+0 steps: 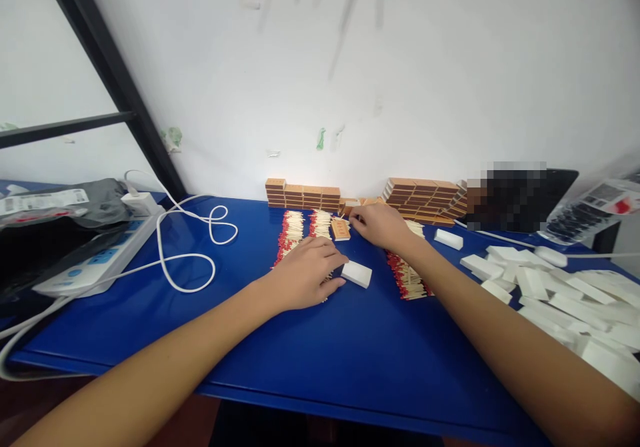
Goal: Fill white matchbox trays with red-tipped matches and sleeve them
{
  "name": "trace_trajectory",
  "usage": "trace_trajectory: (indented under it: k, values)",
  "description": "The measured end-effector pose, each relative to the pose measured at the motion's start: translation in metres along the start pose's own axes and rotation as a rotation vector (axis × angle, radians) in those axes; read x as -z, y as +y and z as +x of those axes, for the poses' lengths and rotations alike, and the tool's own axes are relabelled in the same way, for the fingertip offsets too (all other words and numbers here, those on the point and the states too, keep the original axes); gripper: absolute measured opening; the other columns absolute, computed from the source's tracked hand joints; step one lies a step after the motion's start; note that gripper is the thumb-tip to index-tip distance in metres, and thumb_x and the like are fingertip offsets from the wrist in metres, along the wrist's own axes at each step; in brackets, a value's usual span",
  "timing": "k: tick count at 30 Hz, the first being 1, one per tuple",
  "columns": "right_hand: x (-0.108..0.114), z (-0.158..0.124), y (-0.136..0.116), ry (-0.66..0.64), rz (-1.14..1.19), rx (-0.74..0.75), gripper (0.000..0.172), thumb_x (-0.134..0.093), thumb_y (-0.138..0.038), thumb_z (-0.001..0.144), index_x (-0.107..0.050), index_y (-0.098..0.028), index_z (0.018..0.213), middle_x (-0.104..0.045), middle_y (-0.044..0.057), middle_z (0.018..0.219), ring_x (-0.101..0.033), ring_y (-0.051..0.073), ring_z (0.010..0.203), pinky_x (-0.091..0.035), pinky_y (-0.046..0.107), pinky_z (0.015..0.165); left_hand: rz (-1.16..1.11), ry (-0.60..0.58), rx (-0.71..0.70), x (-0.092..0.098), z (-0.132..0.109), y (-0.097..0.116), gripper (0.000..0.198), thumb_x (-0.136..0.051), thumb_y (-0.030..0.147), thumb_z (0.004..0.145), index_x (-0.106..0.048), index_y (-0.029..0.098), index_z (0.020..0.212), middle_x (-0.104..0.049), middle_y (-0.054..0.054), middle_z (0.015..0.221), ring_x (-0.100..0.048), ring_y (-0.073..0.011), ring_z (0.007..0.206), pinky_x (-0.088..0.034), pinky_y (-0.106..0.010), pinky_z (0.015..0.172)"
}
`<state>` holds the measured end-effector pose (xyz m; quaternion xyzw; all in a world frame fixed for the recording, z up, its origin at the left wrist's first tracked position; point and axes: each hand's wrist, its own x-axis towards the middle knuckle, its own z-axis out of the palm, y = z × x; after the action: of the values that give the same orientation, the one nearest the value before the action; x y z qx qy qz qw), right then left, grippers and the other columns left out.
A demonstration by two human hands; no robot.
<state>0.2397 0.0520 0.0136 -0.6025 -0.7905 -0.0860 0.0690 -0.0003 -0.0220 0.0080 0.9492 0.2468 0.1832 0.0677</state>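
My left hand (313, 270) rests palm down over the left rows of red-tipped matches (293, 230), fingers bent a little and thumb apart. Its index fingertip and thumb come up to the left end of a white matchbox tray (357, 274); no grip on the tray shows. My right hand (380, 225) reaches farther back with its fingertips pressed together beside an orange matchbox sleeve (341, 229). What those fingertips hold, if anything, is too small to make out. Under my right forearm lies another row of matches (410, 277), partly hidden.
Matchboxes stand stacked along the wall at left (304, 197) and right (423, 197). White trays (533, 283) lie heaped at right, one tray (449, 239) apart. A power strip (107, 250), white cable (160, 233) and grey bag (85, 200) occupy the left of the blue table (320, 360).
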Motion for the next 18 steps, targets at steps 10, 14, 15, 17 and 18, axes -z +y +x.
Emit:
trace_trajectory:
  k: [10, 14, 15, 17, 18]
  values:
    - [-0.002, 0.002, -0.001, 0.23, 0.0, -0.026, 0.035, -0.052, -0.037, 0.103, -0.056, -0.019, 0.133, -0.075, 0.013, 0.108, -0.066, 0.028, 0.097, -0.036, 0.031, 0.068, -0.01, 0.011, -0.012, -0.001, 0.0, -0.001, 0.026, -0.066, 0.029, 0.099, -0.068, 0.018, 0.123, -0.072, -0.012, 0.12, -0.062, -0.0295, 0.121, -0.047, -0.047, 0.107]
    - [-0.002, 0.003, 0.004, 0.208, 0.027, 0.063, 0.026, -0.047, -0.029, 0.104, -0.067, -0.023, 0.12, -0.075, 0.01, 0.113, -0.065, 0.026, 0.103, -0.039, 0.031, 0.074, -0.005, 0.004, -0.001, 0.0, 0.0, 0.0, 0.027, -0.066, 0.029, 0.099, -0.068, 0.018, 0.124, -0.072, -0.012, 0.121, -0.062, -0.0298, 0.122, -0.047, -0.047, 0.108]
    - [-0.001, 0.003, 0.006, 0.2, 0.04, 0.065, 0.025, -0.047, -0.028, 0.104, -0.069, -0.023, 0.115, -0.075, 0.01, 0.112, -0.066, 0.026, 0.101, -0.039, 0.031, 0.074, -0.006, 0.003, -0.001, 0.0, 0.0, 0.0, 0.027, -0.067, 0.029, 0.099, -0.068, 0.018, 0.124, -0.072, -0.012, 0.122, -0.062, -0.0297, 0.122, -0.047, -0.047, 0.108]
    - [0.003, 0.004, 0.009, 0.199, 0.07, 0.06, 0.024, -0.049, -0.028, 0.102, -0.07, -0.021, 0.111, -0.076, 0.01, 0.111, -0.067, 0.025, 0.097, -0.038, 0.031, 0.07, -0.009, 0.005, 0.0, 0.0, 0.0, 0.0, 0.027, -0.067, 0.029, 0.099, -0.068, 0.017, 0.124, -0.072, -0.012, 0.122, -0.062, -0.0297, 0.122, -0.047, -0.047, 0.108]
    - [0.005, 0.004, 0.011, 0.205, 0.083, 0.049, 0.023, -0.05, -0.029, 0.102, -0.07, -0.021, 0.112, -0.076, 0.01, 0.109, -0.067, 0.025, 0.094, -0.037, 0.031, 0.068, -0.01, 0.007, -0.001, 0.0, 0.0, -0.001, 0.027, -0.067, 0.029, 0.099, -0.068, 0.017, 0.124, -0.072, -0.012, 0.122, -0.062, -0.0298, 0.123, -0.047, -0.047, 0.108]
